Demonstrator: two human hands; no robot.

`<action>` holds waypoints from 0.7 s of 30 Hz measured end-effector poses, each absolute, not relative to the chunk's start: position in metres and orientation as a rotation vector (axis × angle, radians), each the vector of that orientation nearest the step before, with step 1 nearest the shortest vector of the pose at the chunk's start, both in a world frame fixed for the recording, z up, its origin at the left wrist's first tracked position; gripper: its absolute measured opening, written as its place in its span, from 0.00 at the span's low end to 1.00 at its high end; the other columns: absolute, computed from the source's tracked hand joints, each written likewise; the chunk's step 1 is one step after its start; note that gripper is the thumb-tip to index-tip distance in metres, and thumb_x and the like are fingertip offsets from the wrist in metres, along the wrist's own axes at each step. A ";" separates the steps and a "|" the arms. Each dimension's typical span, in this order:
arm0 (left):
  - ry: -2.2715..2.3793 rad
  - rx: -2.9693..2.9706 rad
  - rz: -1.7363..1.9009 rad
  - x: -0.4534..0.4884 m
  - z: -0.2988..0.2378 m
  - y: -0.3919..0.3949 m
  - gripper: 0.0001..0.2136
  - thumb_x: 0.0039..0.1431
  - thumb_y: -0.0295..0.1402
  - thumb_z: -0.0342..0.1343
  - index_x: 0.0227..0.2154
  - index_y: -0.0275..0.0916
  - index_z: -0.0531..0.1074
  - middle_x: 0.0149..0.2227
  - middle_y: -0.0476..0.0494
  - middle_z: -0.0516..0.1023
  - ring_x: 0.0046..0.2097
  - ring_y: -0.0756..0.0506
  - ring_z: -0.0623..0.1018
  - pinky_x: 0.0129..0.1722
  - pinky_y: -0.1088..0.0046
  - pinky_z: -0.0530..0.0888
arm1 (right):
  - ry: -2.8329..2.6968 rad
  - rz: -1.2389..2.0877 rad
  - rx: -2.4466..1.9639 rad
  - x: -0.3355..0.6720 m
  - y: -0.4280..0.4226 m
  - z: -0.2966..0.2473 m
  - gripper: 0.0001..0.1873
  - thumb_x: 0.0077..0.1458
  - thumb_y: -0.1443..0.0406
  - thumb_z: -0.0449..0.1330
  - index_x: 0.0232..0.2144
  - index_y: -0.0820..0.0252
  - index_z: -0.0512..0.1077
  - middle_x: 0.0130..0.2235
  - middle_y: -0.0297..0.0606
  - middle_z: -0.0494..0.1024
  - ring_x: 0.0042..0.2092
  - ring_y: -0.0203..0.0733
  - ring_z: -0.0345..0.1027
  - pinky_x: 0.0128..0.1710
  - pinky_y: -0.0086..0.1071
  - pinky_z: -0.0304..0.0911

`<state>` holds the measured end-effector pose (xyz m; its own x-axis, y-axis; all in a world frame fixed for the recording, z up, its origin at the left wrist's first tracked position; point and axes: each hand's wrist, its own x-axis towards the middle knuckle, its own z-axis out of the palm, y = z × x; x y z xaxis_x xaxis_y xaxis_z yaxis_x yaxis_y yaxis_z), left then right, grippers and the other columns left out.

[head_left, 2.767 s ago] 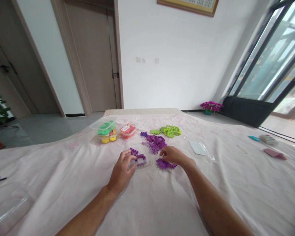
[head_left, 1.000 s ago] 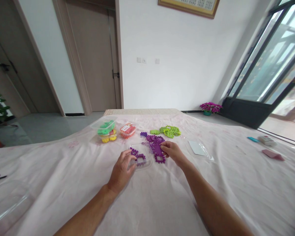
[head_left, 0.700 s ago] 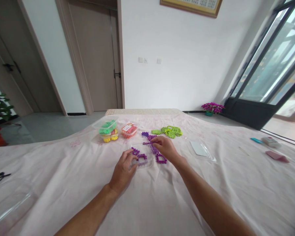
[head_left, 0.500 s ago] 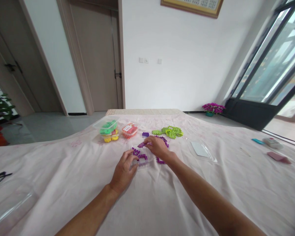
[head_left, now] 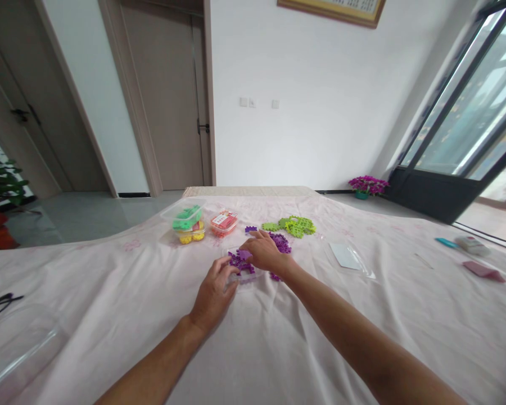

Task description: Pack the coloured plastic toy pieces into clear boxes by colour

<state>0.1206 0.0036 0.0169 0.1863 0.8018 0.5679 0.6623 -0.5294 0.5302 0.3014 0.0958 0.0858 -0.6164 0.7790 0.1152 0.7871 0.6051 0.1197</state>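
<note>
L hand (head_left: pixel 214 289) low, fingers curled fwd, thumb apart w/ a gap showing betw. them. Bare L forearm (head_left: pixel 160 365) slants up from the bottom edge, toward the R. R hand (head_left: pixel 262 251) sits farther fwd — back up, fingers bent down, tips partly hidden, so grip unclear. Bare R forearm (head_left: pixel 341 323) angles in from lower R — fingertips of both hands near each other.

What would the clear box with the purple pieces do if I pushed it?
The box would probably slide, not roll: it looks low and flat-sided. It seems light, since its see-through plastic looks thin. The purple pieces might shift, because they look loose inside.
</note>
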 end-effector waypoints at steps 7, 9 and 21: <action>1.445 2.492 1.154 0.119 0.019 0.006 0.08 0.58 0.28 0.54 0.40 0.42 0.70 0.54 0.41 0.70 0.55 0.41 0.72 0.57 0.57 0.70 | -2.846 -0.490 -1.224 0.295 0.100 0.087 0.10 0.55 0.68 0.59 0.38 0.59 0.79 0.41 0.45 0.81 0.55 0.51 0.62 0.58 0.41 0.45; 1.438 2.522 1.135 0.118 0.018 0.006 0.08 0.58 0.27 0.54 0.40 0.42 0.70 0.54 0.40 0.70 0.53 0.41 0.73 0.56 0.57 0.71 | -2.842 -0.516 -1.220 0.295 0.100 0.089 0.10 0.54 0.71 0.58 0.36 0.60 0.79 0.40 0.46 0.81 0.52 0.49 0.65 0.57 0.40 0.46; 1.403 2.538 1.152 0.119 0.019 0.004 0.10 0.57 0.25 0.52 0.41 0.42 0.69 0.55 0.39 0.69 0.53 0.41 0.73 0.55 0.57 0.72 | -2.886 -0.566 -1.255 0.290 0.094 0.090 0.11 0.54 0.71 0.58 0.34 0.58 0.80 0.38 0.45 0.81 0.51 0.52 0.64 0.58 0.45 0.45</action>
<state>0.1191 0.0045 0.0192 0.3230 0.7392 0.5910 0.7237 -0.5953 0.3492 0.2902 0.0943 0.0899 -0.6905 0.7180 0.0882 0.6981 0.6294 0.3413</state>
